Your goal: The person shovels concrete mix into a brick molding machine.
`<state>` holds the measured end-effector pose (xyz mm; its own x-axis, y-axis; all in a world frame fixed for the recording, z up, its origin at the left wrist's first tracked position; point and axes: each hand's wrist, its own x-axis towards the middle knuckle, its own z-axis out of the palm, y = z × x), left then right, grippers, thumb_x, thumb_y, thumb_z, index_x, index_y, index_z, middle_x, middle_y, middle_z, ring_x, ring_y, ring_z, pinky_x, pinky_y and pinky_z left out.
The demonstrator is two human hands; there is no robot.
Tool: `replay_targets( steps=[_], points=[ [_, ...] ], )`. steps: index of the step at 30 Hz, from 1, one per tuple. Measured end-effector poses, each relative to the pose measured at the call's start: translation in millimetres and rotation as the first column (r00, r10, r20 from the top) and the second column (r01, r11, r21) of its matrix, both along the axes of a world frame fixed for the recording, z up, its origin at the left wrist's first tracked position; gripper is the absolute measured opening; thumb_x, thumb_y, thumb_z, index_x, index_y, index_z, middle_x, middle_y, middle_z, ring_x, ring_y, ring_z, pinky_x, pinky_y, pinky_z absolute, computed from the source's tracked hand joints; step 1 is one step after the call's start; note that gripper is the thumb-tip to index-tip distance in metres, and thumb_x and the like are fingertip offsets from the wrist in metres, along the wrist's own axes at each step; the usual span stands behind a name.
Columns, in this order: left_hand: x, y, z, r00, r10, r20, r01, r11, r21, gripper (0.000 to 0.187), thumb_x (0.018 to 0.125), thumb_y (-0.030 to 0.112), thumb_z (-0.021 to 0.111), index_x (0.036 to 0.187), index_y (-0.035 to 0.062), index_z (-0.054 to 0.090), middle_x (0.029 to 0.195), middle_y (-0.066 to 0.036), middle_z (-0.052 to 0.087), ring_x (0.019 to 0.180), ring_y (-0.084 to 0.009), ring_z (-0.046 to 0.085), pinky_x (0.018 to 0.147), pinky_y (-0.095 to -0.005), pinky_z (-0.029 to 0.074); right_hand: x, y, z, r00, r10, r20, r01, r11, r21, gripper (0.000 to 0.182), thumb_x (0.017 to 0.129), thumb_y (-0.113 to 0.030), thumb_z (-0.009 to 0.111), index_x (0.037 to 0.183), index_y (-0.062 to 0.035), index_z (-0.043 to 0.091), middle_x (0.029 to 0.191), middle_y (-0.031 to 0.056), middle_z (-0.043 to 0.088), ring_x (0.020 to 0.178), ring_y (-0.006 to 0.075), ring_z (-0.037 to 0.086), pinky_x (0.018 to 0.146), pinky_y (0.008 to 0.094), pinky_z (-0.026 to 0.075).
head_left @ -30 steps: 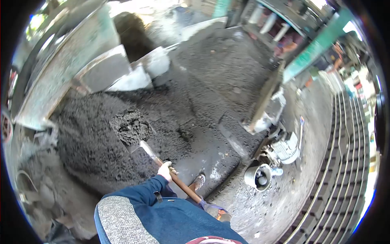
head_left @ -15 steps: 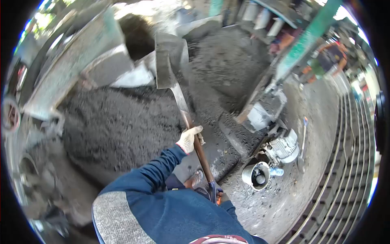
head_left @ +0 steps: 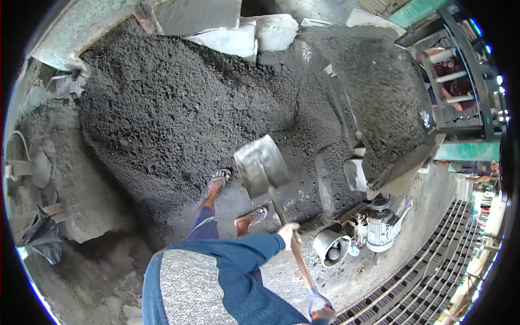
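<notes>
While standing at the foot of a heap of dark mix [head_left: 179, 108], a person grips a shovel [head_left: 262, 168] with both hands: the gloved left hand [head_left: 288, 233] is wrapped around the wooden shaft partway up, and the right hand [head_left: 323, 313] is closed on the grip at its end, near the lower edge of view. Its empty metal blade hangs above the wet floor just beside two sandalled feet [head_left: 218, 181]. An electric motor [head_left: 379, 226] sits near the heap's right edge, below a loaded hopper [head_left: 387, 103].
</notes>
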<state>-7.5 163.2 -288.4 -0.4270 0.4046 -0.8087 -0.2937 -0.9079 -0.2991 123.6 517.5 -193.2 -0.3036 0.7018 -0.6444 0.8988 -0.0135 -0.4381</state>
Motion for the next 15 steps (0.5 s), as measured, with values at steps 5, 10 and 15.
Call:
replay_targets(
  steps=[5,10,15],
  points=[
    [-24.6,-84.3,-31.6,0.990,0.053,0.129,-0.047,0.997,-0.054,0.025,0.091,0.030,0.060,0.101,0.0069,0.057,0.069,-0.017,0.058,0.055,-0.0400,0.056,0.059,-0.0556,0.054,-79.8,-148.3,-29.5,0.884,0.418,-0.209,-0.411,0.908,0.076,0.024,0.084,-0.022,0.072,0.094,-0.0022,0.063,0.078,0.0039,0.060,0.067,0.0194,0.056,0.061,0.0410,0.050],
    [5.9,-378.5,-113.9,0.956,0.286,0.061,-0.239,0.886,-0.398,0.032,0.092,0.035,0.066,0.074,0.0126,0.051,0.063,-0.006,0.052,0.054,-0.0259,0.054,0.074,-0.0528,0.056,-104.3,-280.3,-115.6,0.844,0.447,-0.297,-0.467,0.884,0.003,0.018,0.083,-0.012,0.073,0.094,-0.0028,0.063,0.085,0.0054,0.063,0.070,0.0197,0.058,0.066,0.0389,0.051],
    [42.4,-356.4,-114.0,0.963,0.243,0.115,-0.175,0.892,-0.416,0.029,0.095,0.036,0.062,0.081,0.0120,0.053,0.063,-0.006,0.051,0.052,-0.0259,0.052,0.065,-0.0518,0.055,-55.5,-245.8,-133.7,0.538,0.842,-0.036,-0.824,0.534,0.190,0.017,0.079,-0.005,0.074,0.092,-0.0024,0.064,0.090,0.0082,0.067,0.072,0.0236,0.061,0.067,0.0377,0.052]
  ],
)
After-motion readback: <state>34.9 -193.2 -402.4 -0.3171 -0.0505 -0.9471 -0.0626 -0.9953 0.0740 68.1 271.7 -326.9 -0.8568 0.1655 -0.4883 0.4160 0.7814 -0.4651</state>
